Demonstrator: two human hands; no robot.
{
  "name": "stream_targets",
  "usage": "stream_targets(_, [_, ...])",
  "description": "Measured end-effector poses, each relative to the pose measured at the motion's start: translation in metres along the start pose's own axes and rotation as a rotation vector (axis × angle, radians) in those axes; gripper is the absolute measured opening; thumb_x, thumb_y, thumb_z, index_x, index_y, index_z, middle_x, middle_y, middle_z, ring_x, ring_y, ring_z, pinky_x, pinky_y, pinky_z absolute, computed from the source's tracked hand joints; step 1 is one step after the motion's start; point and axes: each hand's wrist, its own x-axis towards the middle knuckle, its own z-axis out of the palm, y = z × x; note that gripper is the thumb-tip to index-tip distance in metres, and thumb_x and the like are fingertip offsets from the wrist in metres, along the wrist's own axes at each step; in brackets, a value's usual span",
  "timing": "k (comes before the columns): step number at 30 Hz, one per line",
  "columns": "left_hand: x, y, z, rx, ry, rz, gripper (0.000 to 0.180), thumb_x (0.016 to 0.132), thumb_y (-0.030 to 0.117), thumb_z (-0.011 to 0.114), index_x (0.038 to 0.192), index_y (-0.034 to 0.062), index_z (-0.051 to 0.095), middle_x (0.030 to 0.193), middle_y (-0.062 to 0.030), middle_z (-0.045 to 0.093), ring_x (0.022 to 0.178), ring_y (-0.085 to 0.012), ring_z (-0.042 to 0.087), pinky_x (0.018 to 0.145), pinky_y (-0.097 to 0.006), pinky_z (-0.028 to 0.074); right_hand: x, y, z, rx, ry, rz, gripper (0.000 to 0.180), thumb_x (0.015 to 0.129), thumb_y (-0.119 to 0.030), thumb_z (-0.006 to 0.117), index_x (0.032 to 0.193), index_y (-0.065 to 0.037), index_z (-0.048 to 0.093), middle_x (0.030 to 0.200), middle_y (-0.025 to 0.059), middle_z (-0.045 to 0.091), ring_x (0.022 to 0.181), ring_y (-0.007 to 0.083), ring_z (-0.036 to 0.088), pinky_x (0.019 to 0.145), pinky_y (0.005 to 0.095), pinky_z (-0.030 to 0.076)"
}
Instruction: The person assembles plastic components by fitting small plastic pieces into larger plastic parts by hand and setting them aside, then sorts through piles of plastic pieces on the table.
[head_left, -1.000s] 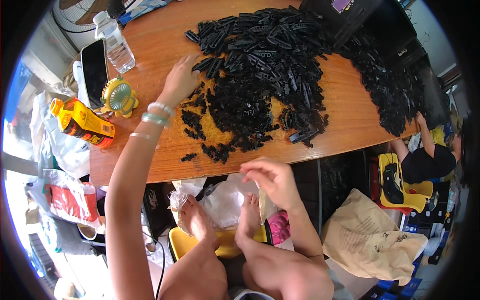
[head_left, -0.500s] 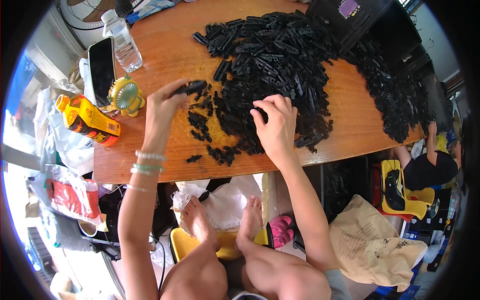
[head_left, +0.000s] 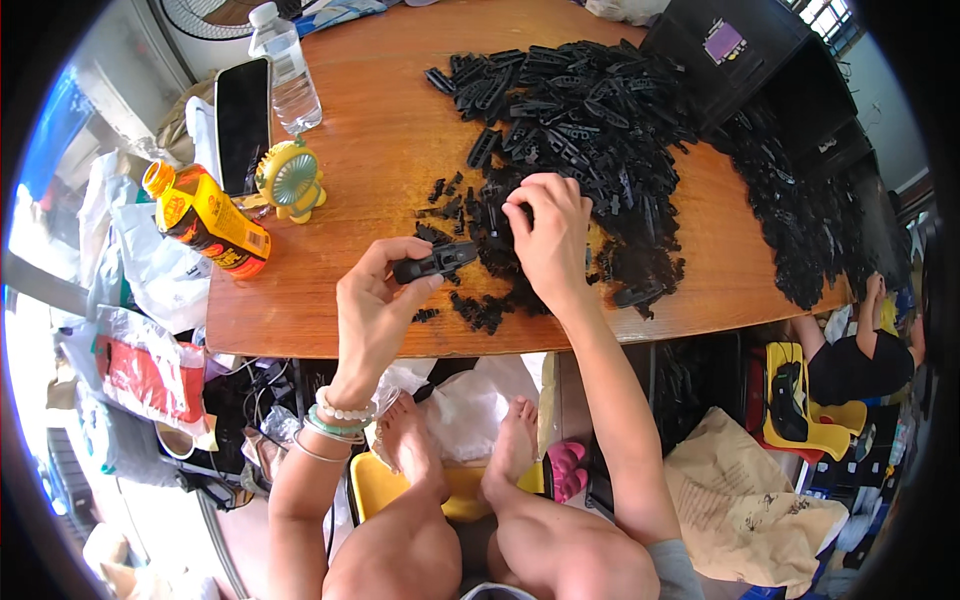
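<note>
My left hand, with bead bracelets at the wrist, grips a long black plastic part between thumb and fingers. It holds the part above the near side of the table, its slotted end pointing right. Over the heap of small black pieces, my right hand is closed in a pinch. Its fingers hide whatever may be between the tips. Behind it lies a large pile of long black plastic parts. More small black pieces are scattered between my two hands.
On the left of the wooden table stand a clear bottle, a phone, a small yellow fan and an orange drink bottle. Black bins and another dark heap are at right. A person sits beyond.
My left hand has come nearer and to the right, bringing the black plastic part toward my right hand. The right hand stays pinched over the heap. The whole view has shifted slightly.
</note>
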Motion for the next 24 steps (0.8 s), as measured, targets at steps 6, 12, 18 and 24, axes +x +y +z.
stream_targets(6, [-0.008, 0.000, -0.008, -0.018, -0.062, -0.074, 0.025, 0.079, -0.008, 0.063, 0.101, -0.0022, 0.054, 0.103, -0.0069, 0.060, 0.090, -0.0096, 0.057, 0.078, -0.021, 0.048, -0.016, -0.019, -0.018, 0.549, 0.183, 0.288, 0.012, 0.086, -0.002, 0.061, 0.097, -0.005, 0.061, 0.078, 0.0032, 0.061, 0.058, 0.0110, 0.054, 0.054, 0.0233, 0.043])
stream_targets(12, [-0.016, 0.008, 0.000, -0.054, -0.137, -0.164, 0.025, 0.079, -0.004, 0.068, 0.100, -0.0024, 0.056, 0.087, -0.0070, 0.064, 0.077, -0.0095, 0.061, 0.070, -0.022, 0.052, -0.039, -0.061, -0.056, 1.045, -0.221, 0.523, 0.014, 0.089, -0.002, 0.058, 0.100, 0.005, 0.062, 0.085, 0.0073, 0.065, 0.071, 0.0098, 0.060, 0.059, 0.0190, 0.044])
stream_targets(18, [-0.023, 0.025, 0.003, -0.170, -0.223, -0.275, 0.020, 0.081, -0.005, 0.064, 0.099, -0.0033, 0.055, 0.087, -0.0106, 0.064, 0.070, -0.0124, 0.064, 0.065, -0.023, 0.056, -0.050, -0.055, -0.048, 0.827, -0.111, 0.232, 0.008, 0.079, -0.001, 0.067, 0.086, 0.000, 0.065, 0.090, 0.0089, 0.062, 0.084, 0.0207, 0.058, 0.071, 0.0277, 0.047])
stream_targets(24, [-0.025, 0.026, 0.004, -0.228, -0.183, -0.281, 0.019, 0.082, -0.003, 0.064, 0.098, -0.0032, 0.054, 0.085, -0.0105, 0.063, 0.072, -0.0133, 0.065, 0.065, -0.024, 0.056, -0.052, -0.062, -0.052, 0.580, -0.013, 0.024, 0.014, 0.078, -0.002, 0.069, 0.091, 0.000, 0.065, 0.087, 0.0076, 0.062, 0.080, 0.0188, 0.058, 0.069, 0.0283, 0.046])
